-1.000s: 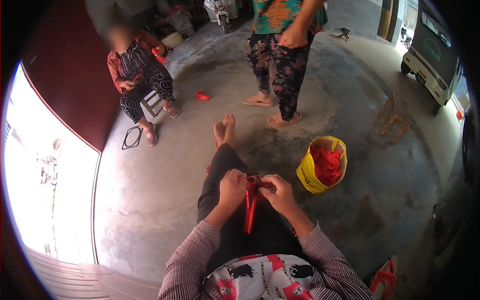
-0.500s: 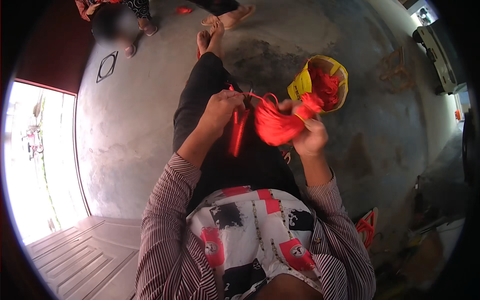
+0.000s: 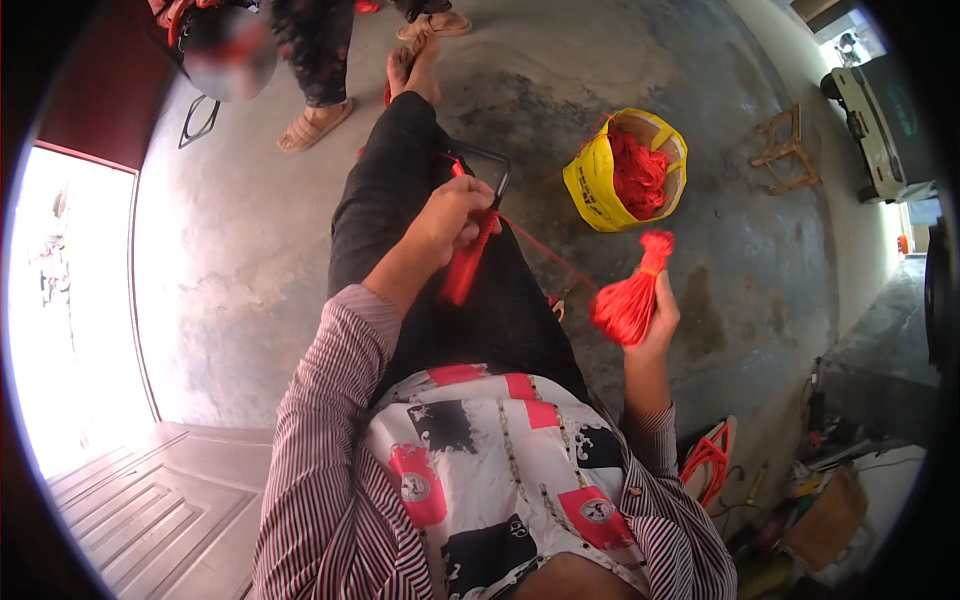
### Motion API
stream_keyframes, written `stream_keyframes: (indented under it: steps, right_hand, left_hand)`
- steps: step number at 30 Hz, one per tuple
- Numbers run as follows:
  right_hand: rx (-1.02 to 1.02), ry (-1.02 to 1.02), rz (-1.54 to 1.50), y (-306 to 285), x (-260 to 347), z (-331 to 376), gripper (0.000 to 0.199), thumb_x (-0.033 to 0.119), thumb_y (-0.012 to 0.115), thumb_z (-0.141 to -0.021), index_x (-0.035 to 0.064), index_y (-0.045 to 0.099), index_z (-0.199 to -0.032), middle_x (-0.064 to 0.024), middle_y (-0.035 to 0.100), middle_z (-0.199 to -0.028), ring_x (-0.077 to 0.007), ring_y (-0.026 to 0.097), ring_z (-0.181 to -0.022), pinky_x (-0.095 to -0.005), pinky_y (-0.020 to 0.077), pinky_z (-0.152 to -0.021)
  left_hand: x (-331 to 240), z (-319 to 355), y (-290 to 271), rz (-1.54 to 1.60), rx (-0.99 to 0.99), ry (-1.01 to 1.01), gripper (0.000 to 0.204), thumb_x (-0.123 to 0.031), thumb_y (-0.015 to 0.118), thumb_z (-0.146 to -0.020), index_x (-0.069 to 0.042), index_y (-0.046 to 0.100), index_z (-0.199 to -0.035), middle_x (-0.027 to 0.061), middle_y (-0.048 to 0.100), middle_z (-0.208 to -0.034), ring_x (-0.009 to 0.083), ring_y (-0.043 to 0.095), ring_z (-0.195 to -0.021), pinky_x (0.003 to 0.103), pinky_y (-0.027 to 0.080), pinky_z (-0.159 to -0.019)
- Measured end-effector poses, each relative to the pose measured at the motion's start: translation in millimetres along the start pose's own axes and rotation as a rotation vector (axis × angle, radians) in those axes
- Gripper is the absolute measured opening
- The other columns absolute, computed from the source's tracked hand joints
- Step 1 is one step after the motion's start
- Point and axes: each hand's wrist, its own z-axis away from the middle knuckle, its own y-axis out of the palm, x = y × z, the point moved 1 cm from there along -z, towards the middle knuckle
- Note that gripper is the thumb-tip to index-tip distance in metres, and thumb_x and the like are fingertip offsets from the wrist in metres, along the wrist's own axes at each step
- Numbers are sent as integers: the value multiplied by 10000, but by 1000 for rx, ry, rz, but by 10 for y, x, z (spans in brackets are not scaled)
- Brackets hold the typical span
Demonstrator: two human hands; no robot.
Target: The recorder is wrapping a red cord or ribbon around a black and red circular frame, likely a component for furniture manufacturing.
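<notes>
Above my thigh, my left hand is closed with its fingers pinched on a red braided strip. The strip hangs down, its lower end smeared by motion. Beside those fingers a dark bent metal rod stands out past my leg. My right hand is wrapped round a bundle of red cord, tied near its top. A single taut red strand runs from the strip at my left hand to this bundle. The fingertips behind the bundle are hidden.
A yellow bag holding a heap of red cord stands on the concrete floor beyond my right hand. Small wooden stool lies farther right. At the far left another person's sandalled foot is on the floor. Red-strapped sandals lie near my right elbow.
My right hand has moved right and towards me with the cord bundle, drawing the strand out straight. My left hand stays on the strip. Another person's leg has come into view at the far left.
</notes>
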Motion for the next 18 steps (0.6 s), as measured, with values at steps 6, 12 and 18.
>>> stream_keyframes:
  steps: [6, 12, 18]
  right_hand:
    - [249, -189, 136, 576, -187, -204, 586, 413, 619, -916, -17, 498, -1296, -156, 553, -1275, -253, 538, -1170, -405, 437, -999]
    - [529, -31, 259, 1117, -471, -249, 641, 432, 559, -949, 16, 395, -1407, -113, 560, -1244, -159, 544, -1095, -298, 427, -950]
    - [553, 13, 433, 1069, -213, -882, 463, 175, 603, -885, 22, 506, -1311, -37, 594, -772, -50, 486, -646, -205, 370, -553]
  left_hand:
    - [56, 663, 391, -960, -219, 1085, 445, -170, 759, -750, -12, 605, -1136, 184, 582, -1174, 341, 602, -1027, 374, 481, -903]
    - [-46, 806, 437, -67, 160, 610, 367, 85, 630, -800, -12, 589, -1152, 59, 616, -1092, 173, 591, -989, 282, 476, -880]
    - [-557, 505, -103, -909, -314, 1229, 203, 19, 664, -717, -78, 711, -890, 79, 580, -1080, 228, 580, -1003, 327, 452, -895]
